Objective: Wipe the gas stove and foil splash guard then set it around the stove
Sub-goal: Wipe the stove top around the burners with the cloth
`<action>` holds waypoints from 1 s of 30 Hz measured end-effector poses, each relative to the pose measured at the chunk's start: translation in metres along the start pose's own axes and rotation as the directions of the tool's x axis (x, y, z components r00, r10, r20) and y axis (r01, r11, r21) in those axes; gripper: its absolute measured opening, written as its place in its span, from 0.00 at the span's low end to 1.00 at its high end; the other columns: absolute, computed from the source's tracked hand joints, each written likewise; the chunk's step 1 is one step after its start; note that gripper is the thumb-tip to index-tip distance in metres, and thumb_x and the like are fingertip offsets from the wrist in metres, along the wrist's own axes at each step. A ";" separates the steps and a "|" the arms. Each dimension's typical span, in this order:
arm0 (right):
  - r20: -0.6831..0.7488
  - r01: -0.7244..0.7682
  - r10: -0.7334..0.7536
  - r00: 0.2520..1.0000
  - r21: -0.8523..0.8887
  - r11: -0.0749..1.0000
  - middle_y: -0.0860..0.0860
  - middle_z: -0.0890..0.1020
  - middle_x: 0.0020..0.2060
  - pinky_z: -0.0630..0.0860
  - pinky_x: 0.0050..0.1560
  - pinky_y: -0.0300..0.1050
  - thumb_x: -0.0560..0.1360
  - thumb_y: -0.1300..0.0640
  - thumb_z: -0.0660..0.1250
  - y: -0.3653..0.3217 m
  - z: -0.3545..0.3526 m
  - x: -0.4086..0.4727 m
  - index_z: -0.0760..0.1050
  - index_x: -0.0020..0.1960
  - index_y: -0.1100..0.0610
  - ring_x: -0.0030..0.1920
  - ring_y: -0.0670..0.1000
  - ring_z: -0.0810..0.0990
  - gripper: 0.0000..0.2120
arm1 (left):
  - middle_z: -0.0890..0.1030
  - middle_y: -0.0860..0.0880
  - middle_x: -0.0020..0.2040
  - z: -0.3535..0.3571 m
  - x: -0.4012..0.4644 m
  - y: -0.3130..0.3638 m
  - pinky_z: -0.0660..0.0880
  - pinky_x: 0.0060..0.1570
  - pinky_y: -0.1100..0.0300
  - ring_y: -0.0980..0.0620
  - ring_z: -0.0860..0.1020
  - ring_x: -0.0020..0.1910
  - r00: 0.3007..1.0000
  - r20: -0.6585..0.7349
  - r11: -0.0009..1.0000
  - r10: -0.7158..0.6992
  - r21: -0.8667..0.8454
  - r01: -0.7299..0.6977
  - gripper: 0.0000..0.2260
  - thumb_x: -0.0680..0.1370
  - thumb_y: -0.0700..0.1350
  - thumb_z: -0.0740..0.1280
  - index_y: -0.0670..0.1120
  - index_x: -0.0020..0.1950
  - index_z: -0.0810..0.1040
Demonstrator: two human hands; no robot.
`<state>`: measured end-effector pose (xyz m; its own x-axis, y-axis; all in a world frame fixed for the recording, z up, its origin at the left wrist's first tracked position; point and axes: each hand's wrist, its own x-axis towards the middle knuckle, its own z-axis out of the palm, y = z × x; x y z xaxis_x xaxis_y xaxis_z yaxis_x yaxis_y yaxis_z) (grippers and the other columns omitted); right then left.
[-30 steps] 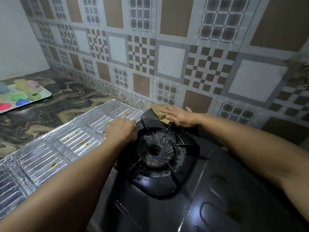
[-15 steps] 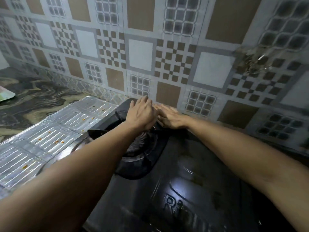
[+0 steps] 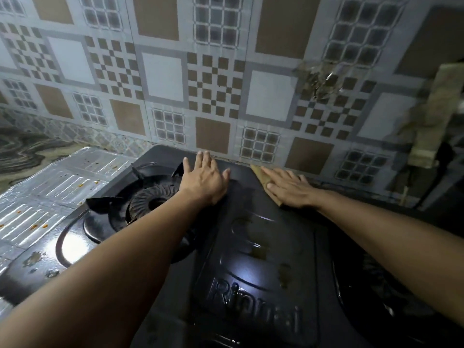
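R hand [image 3: 288, 190] flat, fingers straight, pressing cloth [image 3: 262, 175] on stove [image 3: 263, 247] rear; L hand [image 3: 203, 180] flat on stove, holding nothing.

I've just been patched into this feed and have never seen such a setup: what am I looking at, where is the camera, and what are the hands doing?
There is no machine here, only a person's two bare arms. The single camera sits on the person's head, looking forward and down, so the arms reach in from the bottom. The black surface is a gas stove against a tiled wall, with one burner on the left. The left hand lies flat and open on the stove top. The right hand presses a tan cloth flat near the wall. The foil guard, spotted with orange stains, lies flat left of the stove.
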<state>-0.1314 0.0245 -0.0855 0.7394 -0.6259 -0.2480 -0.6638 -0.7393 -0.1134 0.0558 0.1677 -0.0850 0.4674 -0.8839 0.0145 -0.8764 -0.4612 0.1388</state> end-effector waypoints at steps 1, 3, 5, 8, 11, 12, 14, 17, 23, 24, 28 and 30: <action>-0.020 -0.007 0.007 1.000 -0.009 1.000 0.51 0.48 0.79 0.45 0.73 0.62 0.83 0.43 0.43 -0.004 0.002 0.003 0.39 0.78 0.41 0.78 0.58 0.48 0.26 | 0.46 0.42 0.80 0.000 0.000 -0.001 0.40 0.75 0.39 0.45 0.42 0.79 1.000 -0.006 1.000 -0.005 0.007 0.005 0.32 0.82 0.58 0.42 0.38 0.79 0.48; -0.060 -0.016 0.014 0.998 -0.029 0.999 0.53 0.52 0.78 0.47 0.73 0.64 0.82 0.41 0.42 -0.008 0.005 0.006 0.39 0.78 0.41 0.76 0.59 0.52 0.26 | 0.47 0.42 0.80 0.000 0.002 0.000 0.41 0.75 0.39 0.45 0.43 0.79 1.000 -0.013 1.000 0.003 0.029 -0.002 0.31 0.82 0.58 0.42 0.38 0.79 0.49; -0.063 -0.027 0.025 0.998 -0.018 0.999 0.54 0.53 0.78 0.48 0.72 0.64 0.82 0.41 0.42 -0.005 0.005 0.007 0.39 0.78 0.42 0.76 0.59 0.52 0.26 | 0.48 0.42 0.80 0.000 0.003 0.003 0.41 0.75 0.38 0.45 0.43 0.79 1.000 -0.006 0.999 0.015 0.034 -0.014 0.30 0.83 0.58 0.43 0.39 0.79 0.51; -0.041 -0.014 0.014 0.999 -0.007 1.000 0.55 0.53 0.77 0.48 0.72 0.62 0.82 0.41 0.41 -0.006 0.001 0.009 0.40 0.78 0.42 0.76 0.59 0.52 0.26 | 0.50 0.43 0.80 0.001 0.008 0.000 0.42 0.74 0.38 0.45 0.44 0.79 1.000 -0.001 1.000 0.009 0.027 -0.009 0.30 0.83 0.57 0.44 0.39 0.78 0.54; -0.038 0.014 -0.015 0.999 -0.022 1.000 0.55 0.54 0.77 0.48 0.72 0.60 0.82 0.40 0.40 -0.010 0.000 0.014 0.40 0.79 0.43 0.76 0.59 0.52 0.27 | 0.53 0.43 0.80 0.004 0.015 -0.008 0.45 0.74 0.36 0.44 0.46 0.79 1.000 -0.010 0.999 -0.003 0.047 0.003 0.29 0.83 0.57 0.45 0.39 0.77 0.58; -0.030 0.014 -0.015 0.999 -0.025 1.000 0.55 0.53 0.77 0.48 0.73 0.60 0.82 0.40 0.40 -0.010 -0.001 0.014 0.40 0.79 0.44 0.76 0.58 0.51 0.27 | 0.54 0.43 0.80 0.005 0.016 -0.008 0.46 0.73 0.35 0.44 0.46 0.79 1.000 -0.009 0.999 -0.007 0.047 0.008 0.29 0.83 0.56 0.44 0.39 0.77 0.59; 0.013 -0.003 0.003 1.000 -0.022 1.000 0.55 0.48 0.79 0.45 0.75 0.58 0.82 0.40 0.39 -0.007 -0.004 0.013 0.39 0.79 0.46 0.78 0.58 0.47 0.28 | 0.55 0.43 0.79 0.006 0.018 -0.010 0.46 0.73 0.35 0.44 0.47 0.79 1.000 -0.018 0.999 -0.012 0.048 0.013 0.29 0.83 0.56 0.44 0.39 0.77 0.59; 0.073 -0.092 0.092 0.993 -0.005 0.996 0.55 0.43 0.79 0.42 0.75 0.57 0.82 0.39 0.40 0.011 -0.011 -0.001 0.38 0.79 0.49 0.78 0.59 0.44 0.29 | 0.54 0.44 0.80 0.006 0.018 -0.007 0.45 0.73 0.35 0.44 0.46 0.79 1.000 -0.008 0.998 -0.009 0.063 0.010 0.28 0.83 0.56 0.43 0.40 0.77 0.58; 0.179 -0.427 0.423 0.888 -0.019 0.904 0.57 0.50 0.79 0.50 0.75 0.54 0.82 0.39 0.42 0.118 -0.020 -0.055 0.48 0.79 0.56 0.78 0.59 0.51 0.31 | 0.49 0.45 0.80 0.000 0.016 0.001 0.42 0.72 0.32 0.43 0.42 0.79 0.995 0.084 0.987 -0.046 0.160 0.032 0.29 0.83 0.57 0.42 0.42 0.79 0.52; 0.199 -0.451 0.450 0.871 -0.040 0.891 0.56 0.51 0.79 0.50 0.76 0.54 0.81 0.37 0.42 0.131 -0.023 -0.060 0.48 0.79 0.55 0.78 0.58 0.52 0.33 | 0.47 0.44 0.80 -0.003 0.015 0.004 0.41 0.71 0.31 0.42 0.42 0.79 0.995 0.087 0.979 -0.046 0.202 0.027 0.29 0.83 0.57 0.42 0.42 0.79 0.51; 0.175 -0.458 0.450 0.876 0.007 0.889 0.56 0.51 0.79 0.52 0.76 0.54 0.80 0.36 0.45 0.126 -0.024 -0.063 0.47 0.79 0.57 0.78 0.58 0.52 0.35 | 0.48 0.41 0.80 -0.015 0.013 0.039 0.45 0.71 0.31 0.40 0.45 0.79 0.990 0.060 0.946 0.131 0.291 -0.143 0.26 0.83 0.55 0.47 0.42 0.78 0.57; 0.160 -0.404 0.393 0.905 0.041 0.914 0.56 0.53 0.78 0.54 0.74 0.53 0.80 0.36 0.46 0.105 -0.022 -0.055 0.48 0.78 0.57 0.77 0.58 0.54 0.35 | 0.55 0.41 0.79 -0.015 0.016 0.071 0.48 0.72 0.32 0.41 0.49 0.79 0.957 0.080 0.923 0.281 0.250 -0.292 0.22 0.83 0.52 0.51 0.44 0.75 0.64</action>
<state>-0.2393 -0.0243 -0.0631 0.3907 -0.8174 -0.4234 -0.9099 -0.4126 -0.0431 0.0033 0.1218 -0.0605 0.1919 -0.9811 -0.0264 -0.9744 -0.1873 -0.1240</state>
